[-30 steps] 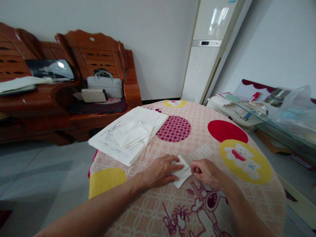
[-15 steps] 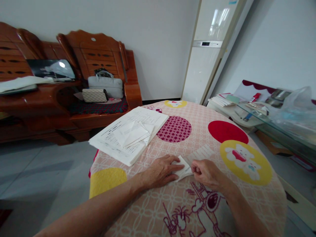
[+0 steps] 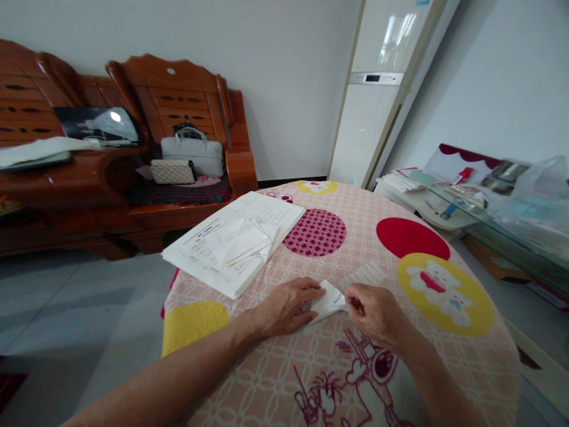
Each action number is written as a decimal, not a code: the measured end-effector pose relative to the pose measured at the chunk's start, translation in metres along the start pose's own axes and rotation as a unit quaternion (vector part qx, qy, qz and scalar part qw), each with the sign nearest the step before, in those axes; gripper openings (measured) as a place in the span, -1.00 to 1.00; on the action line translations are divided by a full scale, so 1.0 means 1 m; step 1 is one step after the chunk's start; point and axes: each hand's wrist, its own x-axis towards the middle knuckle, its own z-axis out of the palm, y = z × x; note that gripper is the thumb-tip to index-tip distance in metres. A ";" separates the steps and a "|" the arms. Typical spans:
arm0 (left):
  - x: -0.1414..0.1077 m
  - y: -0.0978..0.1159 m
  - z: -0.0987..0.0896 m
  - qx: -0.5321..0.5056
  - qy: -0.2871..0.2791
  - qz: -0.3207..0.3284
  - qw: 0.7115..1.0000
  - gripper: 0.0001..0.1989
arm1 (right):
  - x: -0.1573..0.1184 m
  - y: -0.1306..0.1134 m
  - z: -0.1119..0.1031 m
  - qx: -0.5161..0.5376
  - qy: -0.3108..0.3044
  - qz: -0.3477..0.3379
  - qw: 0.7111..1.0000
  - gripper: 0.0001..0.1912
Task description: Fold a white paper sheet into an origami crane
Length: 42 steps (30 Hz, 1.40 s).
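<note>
A small folded sheet of white paper (image 3: pixel 329 300) lies on the patterned tablecloth (image 3: pixel 271 379) between my two hands. My left hand (image 3: pixel 288 305) rests flat with its fingers stretched onto the paper's left side. At the paper's right corner, my right hand (image 3: pixel 371 309) is closed, its thumb and curled fingers pinching the edge. Some dark print shows on the paper near that corner. Its left part is hidden under my left fingers.
A stack of printed sheets (image 3: pixel 195 270) with folded papers (image 3: pixel 242 240) on top lies at the table's left. Wooden chairs (image 3: pixel 195 89) bear a grey bag (image 3: pixel 195 155) and a quilted purse (image 3: pixel 172 172). A glass-topped stand (image 3: pixel 502 228) with clutter is at right.
My left fingers have drawn back slightly to the left, so more of the folded paper shows. My right hand stays at the paper's right corner.
</note>
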 end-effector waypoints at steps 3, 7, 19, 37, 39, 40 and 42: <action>0.000 0.000 -0.002 -0.009 -0.007 0.007 1.000 -0.46 | 0.000 0.002 0.003 -0.009 0.022 -0.023 0.999 -0.85; -0.001 -0.001 -0.001 0.000 -0.010 0.006 1.000 -0.44 | 0.002 0.002 0.005 -0.013 0.032 -0.051 0.998 -0.83; 0.000 0.002 -0.002 0.018 -0.031 -0.006 0.999 -0.52 | 0.004 0.004 0.003 0.111 -0.007 0.011 0.994 -0.81; 0.002 -0.005 0.001 -0.079 0.043 -0.081 0.993 -0.63 | 0.010 0.003 0.032 0.368 -0.014 0.207 0.906 -0.93; 0.002 -0.009 0.004 -0.092 0.064 -0.084 0.990 -0.71 | 0.010 0.004 0.032 0.319 -0.025 0.176 0.931 -0.88; 0.003 -0.011 0.005 -0.097 0.072 -0.083 0.989 -0.75 | 0.011 0.004 0.032 0.289 -0.028 0.148 0.945 -0.86; 0.003 -0.013 0.005 -0.102 0.084 -0.084 0.988 -0.81 | 0.012 0.004 0.031 0.233 -0.023 0.091 0.968 -0.83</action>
